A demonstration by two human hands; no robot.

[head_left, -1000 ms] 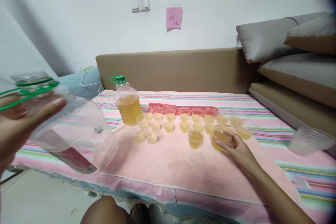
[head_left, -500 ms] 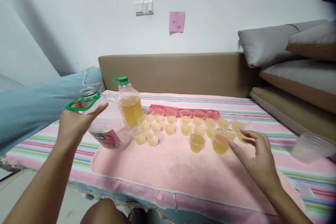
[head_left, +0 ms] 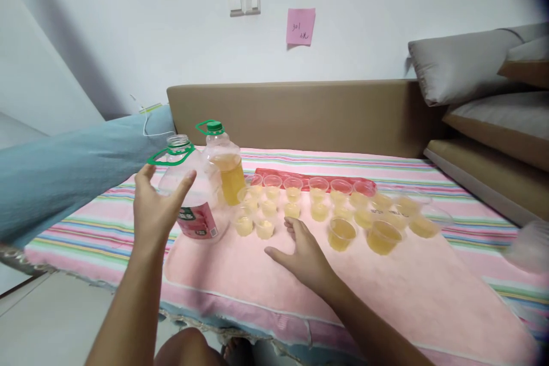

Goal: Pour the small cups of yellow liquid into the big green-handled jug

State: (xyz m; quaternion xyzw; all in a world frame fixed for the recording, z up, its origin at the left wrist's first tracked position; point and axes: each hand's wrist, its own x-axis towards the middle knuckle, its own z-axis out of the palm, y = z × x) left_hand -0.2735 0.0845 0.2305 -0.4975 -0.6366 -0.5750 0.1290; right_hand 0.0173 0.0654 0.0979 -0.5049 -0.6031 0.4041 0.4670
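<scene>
Left hand: the left hand (head_left: 156, 209) is beside the clear jug, thumb and fingers spread wide, the thumb crossing in front of its side; I cannot tell whether the skin touches it.
Clear jug: the uncapped clear jug (head_left: 199, 218) stands upright just right of the left fingers, its green handle (head_left: 168, 159) over the fingertips.
Juice jug: the capped juice jug (head_left: 231, 177) stands farther back than the left thumb and to its right, partly hidden by the clear jug.
Right hand: the right hand (head_left: 306, 257) is open and holds nothing, thumb apart from loosely curled fingers, above the pink mat (head_left: 253, 274).
Rows of cups: the small cups of pale juice (head_left: 293, 194) stand beyond the right fingertips, spreading to both sides of them.
Left front cup: one small cup (head_left: 265, 229) sits near the right fingertips, to their left.
Fuller cups: two fuller cups (head_left: 342, 234) stand side by side, right of the right fingers.
Red wrapper: the red wrapper (head_left: 311, 179) lies behind the cups, farthest from the right fingers.
</scene>
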